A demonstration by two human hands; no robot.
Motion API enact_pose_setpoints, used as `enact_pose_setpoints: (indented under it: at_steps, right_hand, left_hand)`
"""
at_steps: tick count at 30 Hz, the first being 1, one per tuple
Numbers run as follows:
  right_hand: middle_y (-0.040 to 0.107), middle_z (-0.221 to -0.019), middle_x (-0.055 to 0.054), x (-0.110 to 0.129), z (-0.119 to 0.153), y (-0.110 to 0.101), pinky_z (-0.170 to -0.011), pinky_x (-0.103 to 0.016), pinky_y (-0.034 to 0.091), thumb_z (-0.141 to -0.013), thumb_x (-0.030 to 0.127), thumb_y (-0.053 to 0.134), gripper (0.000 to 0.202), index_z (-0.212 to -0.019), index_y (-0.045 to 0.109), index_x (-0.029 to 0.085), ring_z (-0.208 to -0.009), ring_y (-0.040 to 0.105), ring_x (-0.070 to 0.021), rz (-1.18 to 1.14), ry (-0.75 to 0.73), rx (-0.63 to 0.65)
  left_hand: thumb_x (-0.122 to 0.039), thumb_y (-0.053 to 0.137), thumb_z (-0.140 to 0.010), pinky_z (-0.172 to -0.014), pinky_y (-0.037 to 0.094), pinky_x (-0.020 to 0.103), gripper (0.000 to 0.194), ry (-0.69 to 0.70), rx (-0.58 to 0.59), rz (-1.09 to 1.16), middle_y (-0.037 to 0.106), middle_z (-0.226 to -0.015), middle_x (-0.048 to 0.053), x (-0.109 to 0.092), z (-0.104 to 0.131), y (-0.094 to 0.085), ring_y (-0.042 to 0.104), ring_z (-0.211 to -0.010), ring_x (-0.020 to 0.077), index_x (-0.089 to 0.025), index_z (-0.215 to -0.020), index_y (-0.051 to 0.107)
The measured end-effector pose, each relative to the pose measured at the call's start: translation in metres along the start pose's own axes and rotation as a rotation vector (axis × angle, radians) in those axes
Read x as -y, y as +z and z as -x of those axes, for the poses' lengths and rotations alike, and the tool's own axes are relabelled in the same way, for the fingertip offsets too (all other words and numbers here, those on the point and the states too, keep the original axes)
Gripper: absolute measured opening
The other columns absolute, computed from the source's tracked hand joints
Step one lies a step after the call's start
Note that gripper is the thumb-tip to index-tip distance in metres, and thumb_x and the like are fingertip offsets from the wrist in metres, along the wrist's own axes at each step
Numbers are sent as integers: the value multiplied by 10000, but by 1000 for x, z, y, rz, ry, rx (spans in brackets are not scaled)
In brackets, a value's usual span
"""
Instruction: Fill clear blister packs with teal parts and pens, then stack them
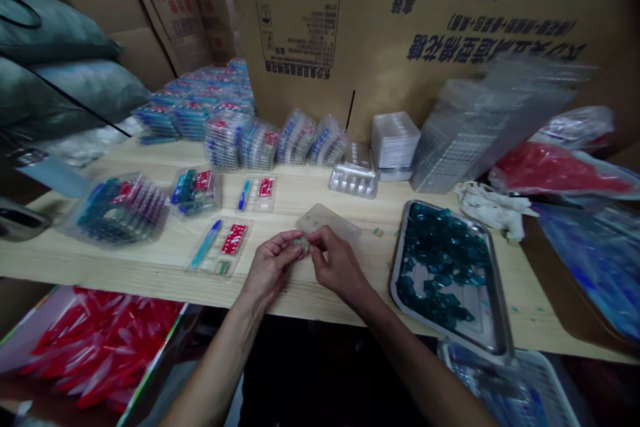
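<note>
Over the front of the table, my left hand (pixel 273 264) is closed with thumb and fingers around small pale striped pieces (pixel 303 243). Their exact kind is too small and covered to tell. My right hand (pixel 340 266) pinches at the same pieces, its fingertips touching those of the left. Behind the hands lies a frosted flat plastic sheet (pixel 333 219). Left of them rests a clear blister tray with a blue pen (pixel 207 245), a red patterned packet (pixel 234 239) and a small striped block (pixel 223 268). Another striped piece (pixel 379 232) lies loose on the right.
A metal tray (pixel 500 307) with dark teal pieces stands right. Filled blister packs (pixel 125 207) are stacked left, with more packs (pixel 223 140) along the back. Empty clear trays (pixel 450 127) lean before a large carton (pixel 320 14). A box of red items (pixel 105 340) sits below left.
</note>
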State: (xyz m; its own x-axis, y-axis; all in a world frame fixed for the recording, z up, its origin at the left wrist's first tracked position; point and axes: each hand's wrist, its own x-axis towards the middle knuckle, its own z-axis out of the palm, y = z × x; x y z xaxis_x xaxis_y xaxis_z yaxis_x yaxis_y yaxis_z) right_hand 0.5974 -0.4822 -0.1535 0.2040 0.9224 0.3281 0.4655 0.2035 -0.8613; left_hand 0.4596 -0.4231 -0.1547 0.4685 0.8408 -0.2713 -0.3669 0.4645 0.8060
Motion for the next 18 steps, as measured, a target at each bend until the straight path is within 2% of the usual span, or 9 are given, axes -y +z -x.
enact_pose_setpoints:
  at_steps: [4,12,18]
  right_hand:
    - [614,-809,-19,9,1,0,-694,-282,446,-816,177,514,115,-927,514,205,-743,586,-162,45,-38,25]
    - [618,-776,0,13,2,-2,-669,-265,457,-863,175,485,68,-916,510,208,-704,595,-144,-27,10,4]
    - [610,-816,-16,16,4,-3,-699,-282,464,-832,169,508,125,-951,512,205,-746,592,-157,65,-15,-29]
  left_hand:
    - [-155,886,-589,-737,514,187,401,32,7,-24,763,-862,75,2,-1,-2,695,-747,119,-126,-961,738]
    - [-174,879,-597,-752,495,193,347,39,35,-3,752,-828,46,6,-3,-2,679,-745,111,-158,-919,748]
    - [-196,871,-612,-762,493,215,348,143,13,-47,737,-807,26,9,-4,5,666,-759,121,-173,-937,747]
